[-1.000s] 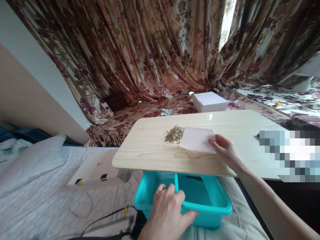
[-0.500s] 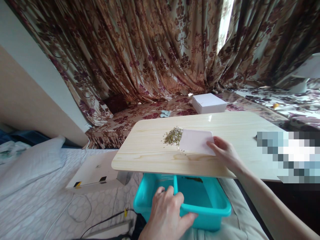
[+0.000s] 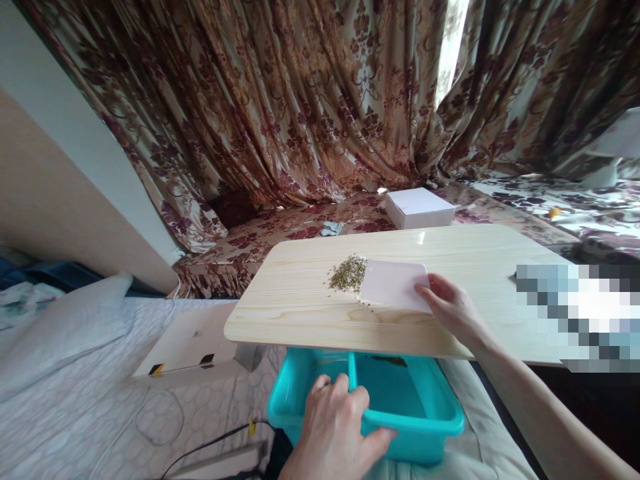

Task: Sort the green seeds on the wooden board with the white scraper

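Note:
My right hand (image 3: 453,305) pinches the right edge of a flat white rectangular sheet (image 3: 393,285), stiff-looking, lying on a pale wooden tabletop (image 3: 300,320). Against the sheet's left edge sits a loose heap of small green and dark seed-like grains (image 3: 349,273), with a few strays scattered around it. Below the table's near edge, my left hand (image 3: 336,423) is closed over the near rim of a turquoise divided plastic bin (image 3: 415,421), thumb outside and fingers inside. Some greenish material (image 3: 391,361) lies in the bin's right compartment, partly hidden under the tabletop.
A white box (image 3: 420,205) and a pale folded cloth (image 3: 331,229) lie on the patterned cover behind the table. At left, a white carton (image 3: 187,343) rests on the quilted bed near cables. A blurred-out object (image 3: 590,310) occupies the table's right end.

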{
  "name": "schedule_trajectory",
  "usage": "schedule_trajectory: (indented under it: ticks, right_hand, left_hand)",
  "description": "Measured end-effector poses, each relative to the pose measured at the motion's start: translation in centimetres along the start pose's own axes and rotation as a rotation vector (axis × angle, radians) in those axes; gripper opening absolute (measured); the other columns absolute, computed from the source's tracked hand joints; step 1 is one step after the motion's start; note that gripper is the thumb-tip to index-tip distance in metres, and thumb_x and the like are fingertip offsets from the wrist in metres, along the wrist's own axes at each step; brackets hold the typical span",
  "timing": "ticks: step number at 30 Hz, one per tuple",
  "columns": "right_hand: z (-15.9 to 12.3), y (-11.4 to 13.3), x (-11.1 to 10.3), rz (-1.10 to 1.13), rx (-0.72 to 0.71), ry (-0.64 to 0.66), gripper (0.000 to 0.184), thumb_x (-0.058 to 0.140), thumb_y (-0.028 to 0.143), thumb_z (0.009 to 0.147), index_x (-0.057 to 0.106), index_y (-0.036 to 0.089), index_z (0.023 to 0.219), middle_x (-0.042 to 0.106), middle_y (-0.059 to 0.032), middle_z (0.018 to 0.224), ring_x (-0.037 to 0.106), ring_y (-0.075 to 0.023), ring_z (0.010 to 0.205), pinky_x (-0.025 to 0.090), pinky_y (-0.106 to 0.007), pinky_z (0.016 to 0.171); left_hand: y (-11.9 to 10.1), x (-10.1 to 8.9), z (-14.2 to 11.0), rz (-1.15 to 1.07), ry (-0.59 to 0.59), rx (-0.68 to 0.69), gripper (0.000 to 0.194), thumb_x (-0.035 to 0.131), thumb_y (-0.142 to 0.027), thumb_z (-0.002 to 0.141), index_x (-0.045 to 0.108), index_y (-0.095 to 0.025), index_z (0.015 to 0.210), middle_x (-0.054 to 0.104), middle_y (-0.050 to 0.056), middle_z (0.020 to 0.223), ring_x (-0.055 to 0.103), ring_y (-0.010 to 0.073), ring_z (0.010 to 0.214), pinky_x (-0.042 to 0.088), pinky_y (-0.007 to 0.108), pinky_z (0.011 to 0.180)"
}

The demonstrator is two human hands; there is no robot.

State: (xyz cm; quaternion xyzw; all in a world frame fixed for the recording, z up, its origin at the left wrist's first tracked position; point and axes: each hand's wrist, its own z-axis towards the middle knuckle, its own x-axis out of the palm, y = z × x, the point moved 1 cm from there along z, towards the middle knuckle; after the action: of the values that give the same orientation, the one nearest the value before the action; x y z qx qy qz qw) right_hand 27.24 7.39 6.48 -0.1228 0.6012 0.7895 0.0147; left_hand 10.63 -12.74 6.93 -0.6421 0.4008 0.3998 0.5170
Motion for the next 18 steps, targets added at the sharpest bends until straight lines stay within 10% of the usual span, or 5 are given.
schedule_trajectory:
  ticks: [18]
  right_hand:
    - [-0.04, 0.56, 0.83, 0.020, 0.029, 0.092, 0.012, 0.058, 0.033, 0.071, 0.056, 0.021, 0.070, 0.065, -0.0016, 0.065, 0.059, -0.0163, 0.061, 0.044, -0.025, 0.052]
  left_hand:
    - [-0.18, -0.32, -0.23, 0.005, 0.011, 0.005, 0.026, 0.062, -0.047, 0.076, 0.065, -0.022, 0.077, 0.059, 0.004, 0.087, 0.053, 0.0256, 0.094, 0.037, 0.040, 0.092]
